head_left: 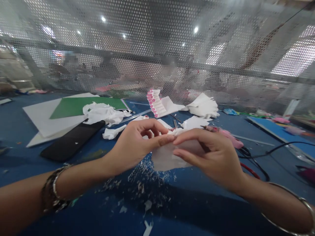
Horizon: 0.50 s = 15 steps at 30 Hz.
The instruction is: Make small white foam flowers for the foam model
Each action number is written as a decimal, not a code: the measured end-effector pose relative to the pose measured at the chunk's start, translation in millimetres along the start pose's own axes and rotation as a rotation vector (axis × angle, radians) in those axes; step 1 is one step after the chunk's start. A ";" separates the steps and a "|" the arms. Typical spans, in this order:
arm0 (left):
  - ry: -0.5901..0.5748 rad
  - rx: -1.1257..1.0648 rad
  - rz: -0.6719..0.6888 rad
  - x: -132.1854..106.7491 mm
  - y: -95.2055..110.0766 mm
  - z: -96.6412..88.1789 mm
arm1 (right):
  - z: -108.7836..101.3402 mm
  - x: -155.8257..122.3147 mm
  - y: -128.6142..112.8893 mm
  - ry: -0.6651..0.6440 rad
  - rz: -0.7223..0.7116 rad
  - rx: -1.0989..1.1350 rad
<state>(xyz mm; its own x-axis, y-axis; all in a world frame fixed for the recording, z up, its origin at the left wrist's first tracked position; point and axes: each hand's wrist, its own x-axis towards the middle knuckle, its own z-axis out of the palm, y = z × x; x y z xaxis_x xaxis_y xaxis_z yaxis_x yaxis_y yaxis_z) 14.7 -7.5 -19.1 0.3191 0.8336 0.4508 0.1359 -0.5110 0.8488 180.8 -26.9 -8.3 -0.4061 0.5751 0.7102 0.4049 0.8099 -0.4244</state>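
Observation:
My left hand (137,142) and my right hand (209,155) meet above the blue table (187,206), both pinching a piece of white paper (167,157). Fingertips of the two hands touch at its upper edge. The sheet hangs between the palms, its lower part showing below my fingers. Small white paper scraps (142,183) lie scattered on the table right under my hands. Bangles circle both wrists.
A black phone (72,141) lies at left beside white and green sheets (81,106). Crumpled white paper (103,113), a folded fan with pink tips (156,103) and another white fan (204,106) sit behind. Black cables (270,152) run at right. A perforated metal screen (157,49) closes the back.

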 end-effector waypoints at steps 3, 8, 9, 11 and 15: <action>-0.011 0.007 0.008 -0.1 -0.1 1.5 | 1.2 -1.8 0.5 0.048 0.046 0.012; -0.029 -0.019 -0.042 0.1 -0.5 1.7 | -1.2 -1.5 1.0 0.057 0.020 -0.041; -0.032 -0.029 -0.053 0.4 -0.7 1.4 | -2.2 -0.9 0.8 0.048 0.003 -0.070; -0.041 -0.043 -0.070 1.1 -1.2 0.5 | -4.5 0.4 0.3 0.023 -0.035 -0.129; -0.089 -0.070 -0.111 2.3 -2.4 -0.8 | -8.3 2.0 0.2 -0.032 -0.075 -0.247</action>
<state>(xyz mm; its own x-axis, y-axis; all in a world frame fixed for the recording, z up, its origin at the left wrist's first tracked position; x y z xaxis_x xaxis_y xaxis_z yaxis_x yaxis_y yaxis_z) 14.4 -4.2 -19.8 0.3881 0.8606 0.3296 0.1102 -0.3985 0.9105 187.0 -26.6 -2.4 -0.4670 0.5209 0.7145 0.5586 0.8002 -0.2183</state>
